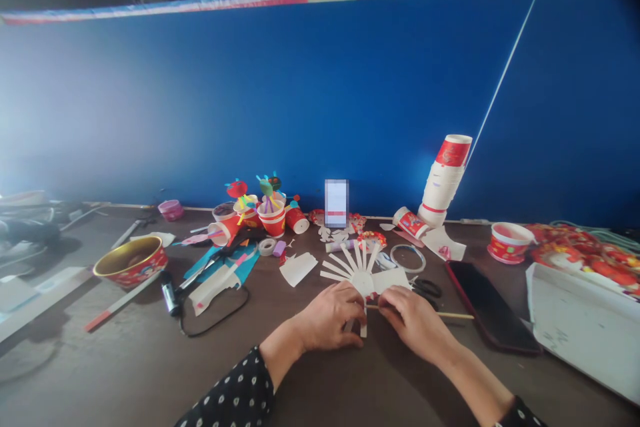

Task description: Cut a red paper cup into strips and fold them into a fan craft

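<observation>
White paper fan (362, 280) lies just beyond the fingertips, strips radiating ten to one o'clock. I see the left hand (327, 317) curled at its eight, right hand (417, 320) bunched at four over a wooden stick (456, 315); pinching, I cannot tell.

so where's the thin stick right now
In the head view, the thin stick is right of centre, partly covered by the right hand, its right tip beside the black phone.

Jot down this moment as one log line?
left hand: at fringed white paper | right hand: over thin stick | nearby: dark phone | beyond: stacked cups
</observation>
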`<state>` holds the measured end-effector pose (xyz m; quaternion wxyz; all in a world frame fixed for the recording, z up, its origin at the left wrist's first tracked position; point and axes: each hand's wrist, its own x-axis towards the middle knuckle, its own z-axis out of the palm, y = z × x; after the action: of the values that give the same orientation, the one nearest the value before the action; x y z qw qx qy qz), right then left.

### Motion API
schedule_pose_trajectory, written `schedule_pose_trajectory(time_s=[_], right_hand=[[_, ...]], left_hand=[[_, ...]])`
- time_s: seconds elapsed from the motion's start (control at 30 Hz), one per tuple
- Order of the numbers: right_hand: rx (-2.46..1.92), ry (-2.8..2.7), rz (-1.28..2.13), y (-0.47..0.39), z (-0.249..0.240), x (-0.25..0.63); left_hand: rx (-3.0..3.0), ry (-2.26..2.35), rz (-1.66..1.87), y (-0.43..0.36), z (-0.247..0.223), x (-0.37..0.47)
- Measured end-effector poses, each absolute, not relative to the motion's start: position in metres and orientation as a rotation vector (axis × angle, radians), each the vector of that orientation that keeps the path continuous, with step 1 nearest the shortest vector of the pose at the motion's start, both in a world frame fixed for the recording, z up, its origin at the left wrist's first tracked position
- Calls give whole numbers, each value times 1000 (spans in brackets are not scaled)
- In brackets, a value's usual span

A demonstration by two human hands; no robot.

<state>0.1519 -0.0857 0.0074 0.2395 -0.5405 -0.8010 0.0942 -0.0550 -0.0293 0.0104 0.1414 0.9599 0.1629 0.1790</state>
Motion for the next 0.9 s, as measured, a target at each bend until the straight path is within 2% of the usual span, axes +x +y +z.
schedule_pose_trajectory(time_s=[0.4,0.9], right_hand=[[-1397,-2285,400,-94,13,142],[-1428,-2308,408,-97,15,139]], left_hand=[[2808,524,457,-34,7,-53],[2761,673,464,-37,7,-49]])
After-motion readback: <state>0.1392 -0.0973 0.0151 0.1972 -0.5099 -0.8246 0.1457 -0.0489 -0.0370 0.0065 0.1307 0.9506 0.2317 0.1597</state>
